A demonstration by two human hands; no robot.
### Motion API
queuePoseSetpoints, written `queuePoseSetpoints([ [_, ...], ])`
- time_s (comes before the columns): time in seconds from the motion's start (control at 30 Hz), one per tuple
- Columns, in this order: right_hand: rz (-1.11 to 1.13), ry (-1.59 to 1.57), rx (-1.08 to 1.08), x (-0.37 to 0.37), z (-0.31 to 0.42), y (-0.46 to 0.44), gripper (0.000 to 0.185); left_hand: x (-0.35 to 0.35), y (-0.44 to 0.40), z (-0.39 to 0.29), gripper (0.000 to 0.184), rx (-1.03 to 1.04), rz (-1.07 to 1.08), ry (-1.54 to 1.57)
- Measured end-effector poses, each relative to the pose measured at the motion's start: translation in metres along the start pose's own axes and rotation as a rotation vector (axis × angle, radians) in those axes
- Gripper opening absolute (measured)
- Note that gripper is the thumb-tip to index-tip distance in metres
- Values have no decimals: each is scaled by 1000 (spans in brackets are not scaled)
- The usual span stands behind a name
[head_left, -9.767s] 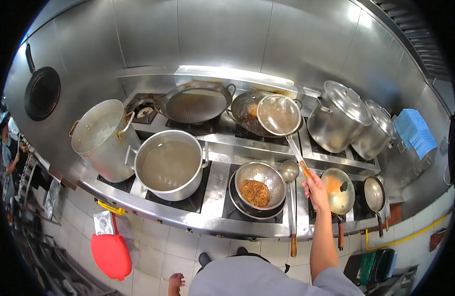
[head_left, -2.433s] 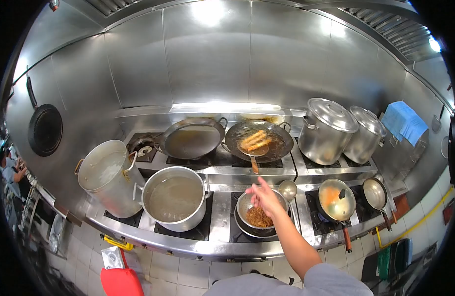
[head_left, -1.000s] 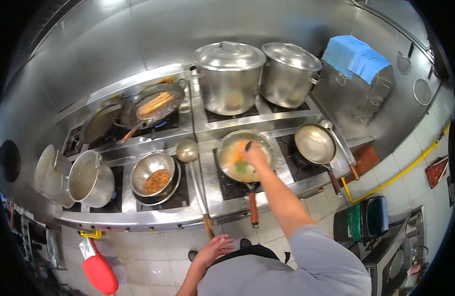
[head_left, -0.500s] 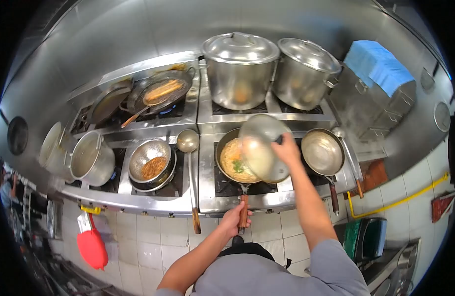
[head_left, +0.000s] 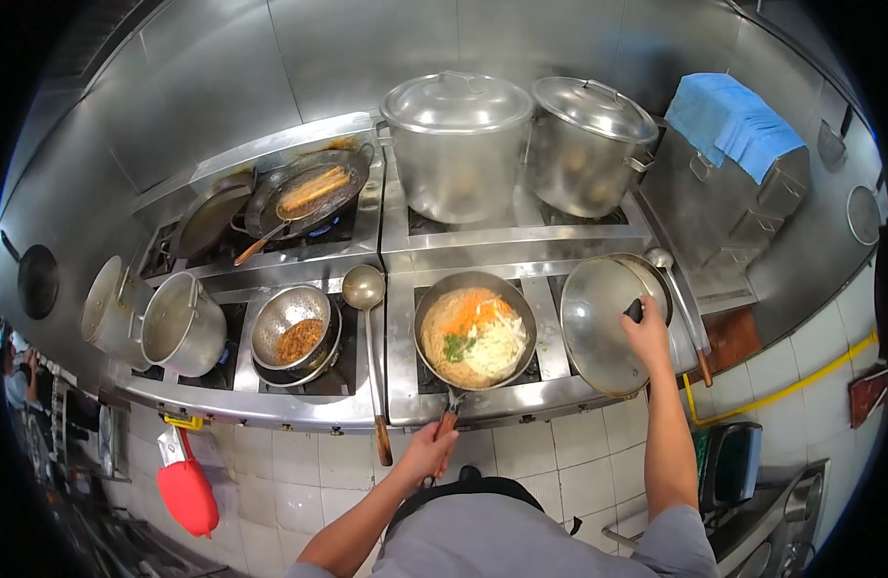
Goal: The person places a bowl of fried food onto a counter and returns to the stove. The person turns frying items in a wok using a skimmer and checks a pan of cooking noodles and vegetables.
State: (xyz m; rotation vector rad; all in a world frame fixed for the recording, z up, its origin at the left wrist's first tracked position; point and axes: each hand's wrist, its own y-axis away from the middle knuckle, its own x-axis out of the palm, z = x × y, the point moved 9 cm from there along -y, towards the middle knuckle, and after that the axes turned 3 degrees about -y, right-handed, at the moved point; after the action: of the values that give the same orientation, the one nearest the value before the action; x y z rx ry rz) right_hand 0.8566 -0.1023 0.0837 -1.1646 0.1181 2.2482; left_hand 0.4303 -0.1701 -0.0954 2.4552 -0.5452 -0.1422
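My left hand (head_left: 430,453) is wrapped round the wooden handle of a frying pan (head_left: 527,362) on the front burner. Pale noodle-like food (head_left: 449,323), orange shreds, white shreds and green leaves lie in the pan, uncovered. To the right, my right hand (head_left: 646,332) grips the black knob of a glass lid (head_left: 598,323). The lid is over the smaller empty-looking pan (head_left: 662,289) and covers most of it. Whether the lid rests on that pan I cannot tell.
Two large lidded pots (head_left: 458,164) stand behind. Left of the frying pan are a long ladle (head_left: 365,289), a perforated bowl (head_left: 265,328) with brown food, and open pots (head_left: 179,328). A wok (head_left: 261,197) holds a strainer with fried sticks. Another ladle (head_left: 661,258) lies right.
My left hand has taken hold of the pan's handle. The lid has come off the frying pan and moved right in my right hand, over the smaller pan. The food now shows fully.
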Motion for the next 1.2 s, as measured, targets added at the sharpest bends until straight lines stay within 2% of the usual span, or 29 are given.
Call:
queuePoseSetpoints([
  [0.17, 31, -57, 24, -6, -9, 3, 51, 13, -26, -15, 19, 49, 93, -6],
  [0.23, 57, -43, 2, -8, -5, 4, 50, 17, -42, -16, 19, 71, 47, 194],
  [0.33, 11, -46, -31, -10, -9, 13, 50, 10, -28, 2, 20, 108, -32, 123],
  [0.43, 42, -81, -1, -13, 2, 22, 50, 9, -6, 2, 20, 103, -23, 5],
  [0.53, 59, -55, -41, -6, 12, 21, 49, 31, -25, -21, 19, 79, 88, 85],
  [0.6, 55, -25, -56, -5, 27, 22, 49, 39, -55, -12, 19, 89, 84, 140],
  [0.7, 46, 1, -92, -4, 42, 25, 49, 34, -53, -14, 18, 163, 12, 302],
  [0.77, 46, -17, -111, -2, 47, 27, 49, 17, -24, 2, 18, 127, -74, 135],
  [0.87, 82, -21, -96, 1, 53, 28, 50, 18, -3, -6, 17, 142, -55, 3],
  [1.0, 102, -36, -138, 9, 63, 24, 50, 34, -48, -11, 17, 79, 26, 78],
  [1.07, 97, -29, -181, 7, 70, 24, 50, 32, -61, -19, 17, 176, -35, 298],
  [1.2, 112, -60, -158, 9, 71, 25, 50, 10, -22, -2, 18, 202, -133, 188],
])
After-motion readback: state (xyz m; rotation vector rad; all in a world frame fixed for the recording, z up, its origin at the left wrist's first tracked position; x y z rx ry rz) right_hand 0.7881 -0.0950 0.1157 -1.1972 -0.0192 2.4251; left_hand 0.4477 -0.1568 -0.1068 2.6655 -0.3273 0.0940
